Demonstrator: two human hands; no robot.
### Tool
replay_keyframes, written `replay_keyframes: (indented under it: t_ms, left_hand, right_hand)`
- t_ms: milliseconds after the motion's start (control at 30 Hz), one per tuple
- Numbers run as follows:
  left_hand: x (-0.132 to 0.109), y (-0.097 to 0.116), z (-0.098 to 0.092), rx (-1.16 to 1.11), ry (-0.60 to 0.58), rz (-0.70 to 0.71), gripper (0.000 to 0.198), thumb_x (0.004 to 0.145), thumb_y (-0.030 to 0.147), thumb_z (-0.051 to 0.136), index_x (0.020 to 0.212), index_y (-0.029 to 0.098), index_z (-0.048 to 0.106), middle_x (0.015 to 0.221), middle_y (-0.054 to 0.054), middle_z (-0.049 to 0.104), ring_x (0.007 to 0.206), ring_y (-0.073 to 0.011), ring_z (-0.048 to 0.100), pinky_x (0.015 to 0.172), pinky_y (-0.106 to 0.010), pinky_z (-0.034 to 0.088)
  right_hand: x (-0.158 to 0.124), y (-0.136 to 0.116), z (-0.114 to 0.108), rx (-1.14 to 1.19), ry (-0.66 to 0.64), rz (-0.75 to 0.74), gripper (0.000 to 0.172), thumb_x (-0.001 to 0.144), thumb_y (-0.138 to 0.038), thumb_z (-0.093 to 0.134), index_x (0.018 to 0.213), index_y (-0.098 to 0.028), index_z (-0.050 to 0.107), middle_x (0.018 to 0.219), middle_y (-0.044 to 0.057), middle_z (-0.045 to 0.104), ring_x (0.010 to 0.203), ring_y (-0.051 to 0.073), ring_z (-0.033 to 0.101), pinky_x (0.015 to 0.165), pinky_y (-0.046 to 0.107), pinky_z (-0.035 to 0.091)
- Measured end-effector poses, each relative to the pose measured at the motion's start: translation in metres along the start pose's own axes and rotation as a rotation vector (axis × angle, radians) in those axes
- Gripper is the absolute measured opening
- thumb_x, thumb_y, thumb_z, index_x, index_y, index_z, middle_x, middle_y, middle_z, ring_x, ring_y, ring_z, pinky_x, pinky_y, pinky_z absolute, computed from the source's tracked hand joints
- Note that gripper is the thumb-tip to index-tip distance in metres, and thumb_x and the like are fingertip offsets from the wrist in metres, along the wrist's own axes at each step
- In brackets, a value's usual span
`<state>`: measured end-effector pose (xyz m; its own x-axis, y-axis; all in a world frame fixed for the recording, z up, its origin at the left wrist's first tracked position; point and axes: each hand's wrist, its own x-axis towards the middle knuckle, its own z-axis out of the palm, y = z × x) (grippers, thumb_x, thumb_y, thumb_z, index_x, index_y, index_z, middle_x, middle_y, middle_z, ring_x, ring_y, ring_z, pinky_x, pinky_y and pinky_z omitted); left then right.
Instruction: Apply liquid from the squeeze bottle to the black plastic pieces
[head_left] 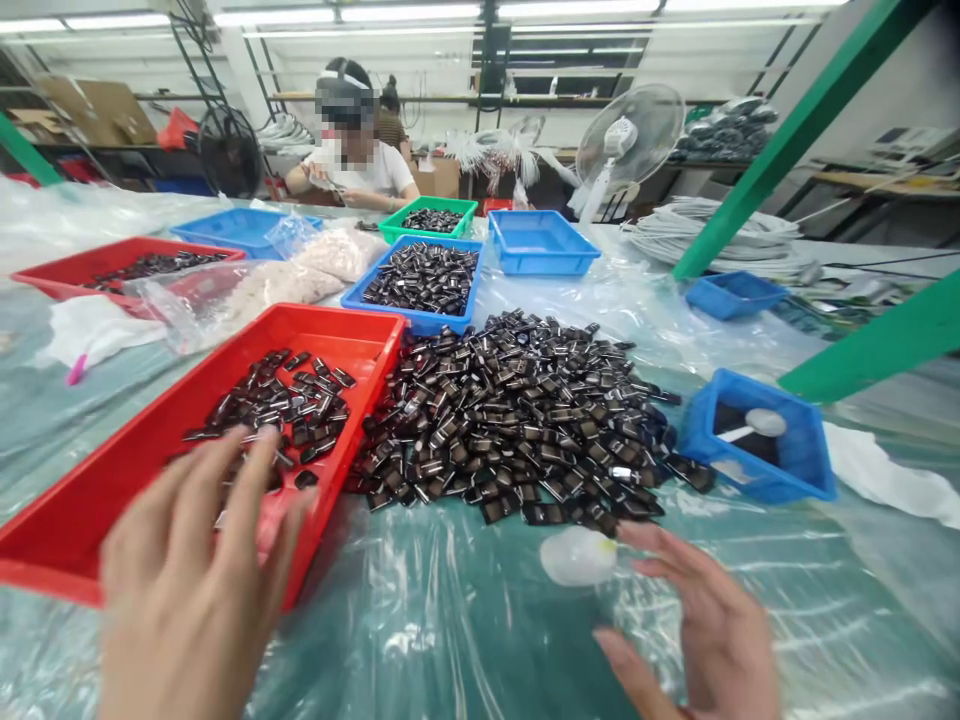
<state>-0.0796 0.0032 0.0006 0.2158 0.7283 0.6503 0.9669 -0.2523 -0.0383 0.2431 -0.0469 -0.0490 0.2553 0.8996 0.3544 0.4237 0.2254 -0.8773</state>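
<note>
My left hand (191,580) hovers over the near corner of a red tray (90,500), fingers spread, holding nothing. The tray holds several small black parts (285,400). My right hand (705,630) is open low over the plastic-covered table, fingertips close to a small whitish lump (577,555). Beyond both hands lies a big loose heap of black parts (517,410) on the plastic sheet.
A small blue bin (806,460) with a white scoop stands to the right of the heap. Blue trays (540,245), a green tray (390,228), another red tray (67,270) and bags lie further back. A person sits at the far side. Green posts (802,130) slant on the right.
</note>
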Motion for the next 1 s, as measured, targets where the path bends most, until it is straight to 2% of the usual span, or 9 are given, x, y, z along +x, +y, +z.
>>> replay_keyframes:
  t_ms: [33,133,233,333,467,567,733,900,1000]
  left_hand:
    - [-0.004,0.009,0.003,0.036,0.002,0.118,0.059,0.091,0.014,0.053,0.146,0.004,0.033,0.146,-0.021,0.041,0.13,-0.0405,0.04,0.109,-0.052,0.029]
    - [-0.015,0.04,0.015,0.142,-0.179,0.473,0.05,0.086,0.0,0.04,0.135,0.002,0.048,0.134,-0.021,0.056,0.116,-0.0351,0.056,0.098,-0.047,0.043]
    - [-0.015,0.058,0.032,0.363,-0.266,0.42,0.05,0.078,-0.009,0.034,0.12,-0.002,0.06,0.117,-0.026,0.067,0.097,-0.0337,0.067,0.079,-0.045,0.054]
    - [-0.004,0.06,0.047,0.409,-0.288,0.376,0.046,0.077,-0.011,0.033,0.107,-0.006,0.066,0.108,-0.031,0.068,0.08,-0.0335,0.07,0.063,-0.043,0.056]
    - [0.005,0.055,0.054,0.333,-0.23,0.382,0.043,0.078,-0.011,0.031,0.097,-0.003,0.069,0.101,-0.029,0.071,0.083,-0.036,0.071,0.065,-0.045,0.058]
    - [0.007,0.056,0.049,0.19,-0.166,0.395,0.04,0.081,-0.008,0.031,0.101,-0.002,0.065,0.099,-0.028,0.071,0.088,-0.0377,0.07,0.069,-0.049,0.058]
    - [0.013,0.072,0.037,-0.172,-0.09,0.359,0.021,0.096,0.011,0.036,0.107,0.012,0.055,0.092,-0.012,0.071,0.081,-0.0222,0.07,0.072,-0.033,0.059]
    - [0.006,0.087,0.033,-0.806,-0.331,0.111,0.017,0.1,0.021,0.032,0.106,0.022,0.048,0.088,-0.003,0.067,0.079,-0.014,0.068,0.072,-0.022,0.057]
    - [0.001,0.089,0.032,-0.926,-0.345,0.068,0.017,0.1,0.027,0.03,0.102,0.025,0.047,0.075,0.001,0.063,0.068,-0.0142,0.066,0.059,-0.02,0.054]
  right_hand:
    - [0.002,0.0,0.007,-0.044,-0.012,0.022,0.062,0.081,-0.029,0.069,0.135,-0.033,0.04,0.133,0.007,0.053,0.116,0.028,0.054,0.094,0.045,0.046]
    - [0.006,-0.005,0.024,-0.057,-0.127,0.165,0.047,0.087,-0.037,0.06,0.13,-0.029,0.043,0.134,0.007,0.056,0.121,0.025,0.054,0.099,0.042,0.045]
    - [0.009,-0.008,0.026,-0.003,-0.188,0.305,0.028,0.088,-0.041,0.059,0.111,-0.029,0.051,0.123,0.006,0.064,0.117,0.022,0.058,0.095,0.036,0.049]
    - [0.011,-0.005,0.021,0.022,-0.186,0.322,0.027,0.087,-0.042,0.06,0.108,-0.029,0.052,0.119,0.007,0.067,0.114,0.022,0.06,0.089,0.033,0.052]
    - [0.01,0.001,0.019,0.032,-0.158,0.289,0.026,0.086,-0.042,0.06,0.107,-0.028,0.052,0.114,0.006,0.068,0.105,0.021,0.063,0.09,0.032,0.051]
    - [0.009,0.002,0.019,0.039,-0.125,0.258,0.028,0.086,-0.044,0.06,0.107,-0.028,0.052,0.11,0.006,0.068,0.1,0.021,0.064,0.089,0.031,0.051]
    - [0.007,-0.009,0.017,0.056,-0.067,0.326,0.035,0.084,-0.051,0.061,0.112,-0.03,0.056,0.105,0.005,0.068,0.097,0.019,0.066,0.081,0.024,0.054]
    - [0.009,-0.011,0.005,0.122,-0.175,0.378,0.042,0.085,-0.054,0.059,0.121,-0.031,0.062,0.118,0.008,0.068,0.098,0.024,0.069,0.076,0.031,0.059]
    - [0.012,-0.008,-0.002,0.086,-0.296,0.27,0.037,0.086,-0.046,0.062,0.121,-0.035,0.064,0.124,0.006,0.067,0.104,0.026,0.068,0.077,0.032,0.06]
